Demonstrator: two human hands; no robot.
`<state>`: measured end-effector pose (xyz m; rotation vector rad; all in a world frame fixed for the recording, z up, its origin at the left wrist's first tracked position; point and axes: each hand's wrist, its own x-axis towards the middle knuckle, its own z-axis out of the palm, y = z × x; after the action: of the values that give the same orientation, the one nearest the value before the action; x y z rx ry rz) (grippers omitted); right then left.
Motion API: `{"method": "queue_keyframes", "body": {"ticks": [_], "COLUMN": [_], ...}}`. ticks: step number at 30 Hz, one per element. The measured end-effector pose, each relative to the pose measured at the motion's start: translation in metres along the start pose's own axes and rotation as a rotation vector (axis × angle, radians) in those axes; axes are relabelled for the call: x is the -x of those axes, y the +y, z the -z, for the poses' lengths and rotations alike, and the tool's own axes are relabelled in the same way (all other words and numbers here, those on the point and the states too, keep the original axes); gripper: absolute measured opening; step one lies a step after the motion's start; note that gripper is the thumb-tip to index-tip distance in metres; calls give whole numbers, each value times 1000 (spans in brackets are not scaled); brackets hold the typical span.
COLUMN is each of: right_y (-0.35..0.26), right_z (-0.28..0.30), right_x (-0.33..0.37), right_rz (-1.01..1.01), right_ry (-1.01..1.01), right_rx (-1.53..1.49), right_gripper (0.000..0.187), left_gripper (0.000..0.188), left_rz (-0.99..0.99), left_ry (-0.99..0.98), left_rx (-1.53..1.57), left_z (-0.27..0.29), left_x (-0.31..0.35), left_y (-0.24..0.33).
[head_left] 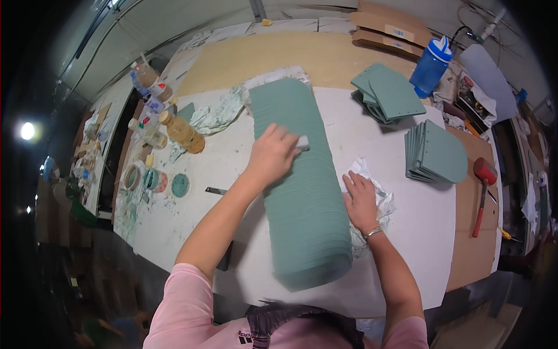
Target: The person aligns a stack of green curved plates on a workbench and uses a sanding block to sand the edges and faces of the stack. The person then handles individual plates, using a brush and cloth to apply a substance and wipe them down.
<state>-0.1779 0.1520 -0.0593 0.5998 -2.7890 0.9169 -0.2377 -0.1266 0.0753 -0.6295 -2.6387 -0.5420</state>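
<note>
A long row of thin green boards [302,192], packed on edge into a rounded block, lies along the white table [424,232]. My left hand [272,154] rests on top of the row and grips a small pale sponge [303,142]. My right hand [361,200] lies flat beside the row's right side, pressing on a crumpled white rag [381,195].
Two stacks of green boards [388,93] [437,152] lie at the right. A blue bottle [431,65], a red mallet [482,189], amber bottles [181,132], open paint tins [156,179], a green lid [180,185] and a paint-stained cloth [218,113] are around.
</note>
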Motion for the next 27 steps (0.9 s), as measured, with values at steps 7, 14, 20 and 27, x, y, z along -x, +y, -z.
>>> {"method": "queue_keyframes", "body": {"ticks": [7,14,20,27], "right_y": [4,-3,6,4], "right_z": [2,-11,0,-11], "right_x": [4,-3,2,-1], "right_rz": [4,0,-35,-35], "right_ry": [-22,-8,29,25], "right_rx": [246,247,224,211], "right_gripper": [58,54,50,51], "left_gripper": [30,30,31,32], "left_rz": [-86,-179,-209,-241], "left_ry": [-52,-8,-275,-228], "left_rx": [55,22,19,77], "left_z": [8,-14,42,21], "left_x": [-31,-53,-34,-55], "left_y": [-33,-51,-87,-91]}}
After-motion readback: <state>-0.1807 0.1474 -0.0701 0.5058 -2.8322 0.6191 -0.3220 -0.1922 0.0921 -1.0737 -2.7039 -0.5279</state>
